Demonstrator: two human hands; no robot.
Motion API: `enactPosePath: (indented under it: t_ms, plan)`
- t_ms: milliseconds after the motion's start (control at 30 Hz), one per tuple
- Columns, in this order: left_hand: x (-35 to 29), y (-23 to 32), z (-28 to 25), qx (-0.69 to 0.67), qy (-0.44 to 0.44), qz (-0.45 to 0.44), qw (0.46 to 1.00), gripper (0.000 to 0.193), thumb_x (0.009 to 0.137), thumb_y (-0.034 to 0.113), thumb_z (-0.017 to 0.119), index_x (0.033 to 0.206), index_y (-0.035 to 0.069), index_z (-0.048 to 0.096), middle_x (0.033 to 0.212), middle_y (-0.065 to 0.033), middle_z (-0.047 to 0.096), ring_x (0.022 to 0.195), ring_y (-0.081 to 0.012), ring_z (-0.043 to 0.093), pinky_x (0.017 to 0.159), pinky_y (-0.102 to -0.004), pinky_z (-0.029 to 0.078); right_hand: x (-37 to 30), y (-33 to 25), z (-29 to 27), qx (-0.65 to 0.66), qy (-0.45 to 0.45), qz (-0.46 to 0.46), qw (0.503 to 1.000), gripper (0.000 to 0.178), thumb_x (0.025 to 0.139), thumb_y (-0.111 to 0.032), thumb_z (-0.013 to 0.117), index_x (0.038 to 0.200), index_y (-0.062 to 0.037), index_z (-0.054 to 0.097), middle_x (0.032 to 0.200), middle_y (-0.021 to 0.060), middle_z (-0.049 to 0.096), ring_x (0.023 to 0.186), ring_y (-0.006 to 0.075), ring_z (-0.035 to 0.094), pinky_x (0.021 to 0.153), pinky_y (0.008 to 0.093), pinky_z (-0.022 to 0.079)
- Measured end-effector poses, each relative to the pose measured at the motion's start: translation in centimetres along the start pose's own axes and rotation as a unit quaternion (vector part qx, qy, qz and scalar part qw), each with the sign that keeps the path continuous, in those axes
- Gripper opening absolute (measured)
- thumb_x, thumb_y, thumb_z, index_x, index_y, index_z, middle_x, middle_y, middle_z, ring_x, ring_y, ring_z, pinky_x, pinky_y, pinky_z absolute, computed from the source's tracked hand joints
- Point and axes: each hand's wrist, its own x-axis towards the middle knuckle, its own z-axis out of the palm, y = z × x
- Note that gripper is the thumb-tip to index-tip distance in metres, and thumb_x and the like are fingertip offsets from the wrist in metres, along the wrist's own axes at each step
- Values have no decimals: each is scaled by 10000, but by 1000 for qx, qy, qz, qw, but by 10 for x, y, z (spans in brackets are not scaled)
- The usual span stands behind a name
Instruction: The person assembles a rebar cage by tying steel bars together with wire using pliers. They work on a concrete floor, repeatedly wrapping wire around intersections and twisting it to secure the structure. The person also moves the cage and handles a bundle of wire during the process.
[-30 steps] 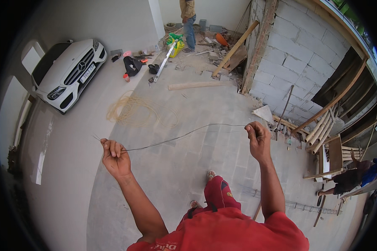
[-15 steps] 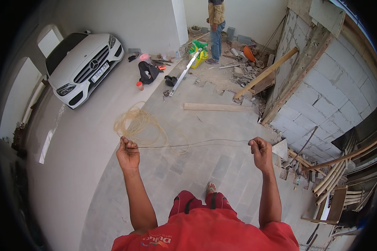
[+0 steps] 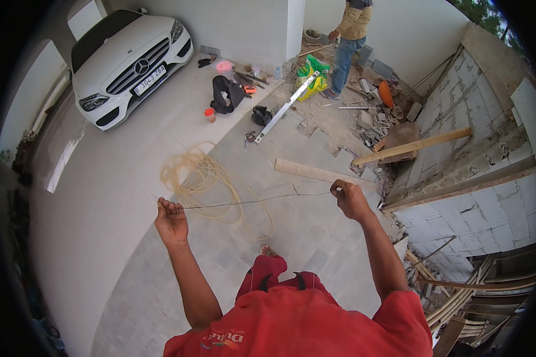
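Note:
A thin dark wire (image 3: 256, 201) runs with a slight sag between my hands, held out in front of my body. Its left end is pinched in the closed fingers of my left hand (image 3: 171, 225), and a short tip pokes out past them. My right hand (image 3: 352, 203) is closed on the other end, with the knuckles up. Beyond the wire, loose coils of clear yellowish hose (image 3: 198, 178) lie on the floor, nearest my left hand. A flat wooden plank (image 3: 315, 171) rests on the paving beyond my right hand.
A white car (image 3: 131, 65) stands at the far left. Near a dark bag (image 3: 225, 95) lies a long silver level (image 3: 287, 107). Another person (image 3: 352, 41) stands by rubble (image 3: 369, 116). To the right, a slanted timber (image 3: 423, 146) meets a block wall (image 3: 482, 208).
Both hands have shifted left in the view, still holding the wire. One of my feet now shows farther left and forward. The surroundings have swung, with the car and level appearing higher.

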Motion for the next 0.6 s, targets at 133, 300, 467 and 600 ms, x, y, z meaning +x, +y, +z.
enactPosePath:
  t_ms: [133,300,467,600]
  plan:
    - [119,37,0,14,31,35,999,171,1112,151,549,1095,19,656,869,-20,660,747,-150,607,745,-300,547,4,-69,44,80,-502,-134,851,76,988,-73,625,973,-29,684,838,92,699,732,250,665,674,423,514]
    - [187,56,-29,-61,20,35,997,162,1107,153,560,1106,23,657,862,-24,666,746,-153,618,756,-312,554,104,-122,-24,459,-304,-197,811,269,1083,-202,626,939,23,655,751,1,601,627,116,505,610,323,447]
    - [253,-50,50,23,-12,-3,1000,144,1109,177,572,1132,58,649,921,-10,662,825,-142,619,814,-320,541,272,6,12,42,19,75,996,170,1015,-130,654,921,11,668,650,94,603,586,270,553,628,402,496]
    - [398,-35,56,66,15,37,997,145,1113,166,557,1121,45,635,921,-19,657,804,-148,623,798,-321,544,323,-11,70,181,-480,-185,838,150,1014,-117,658,937,10,674,745,107,638,659,256,584,673,376,508]
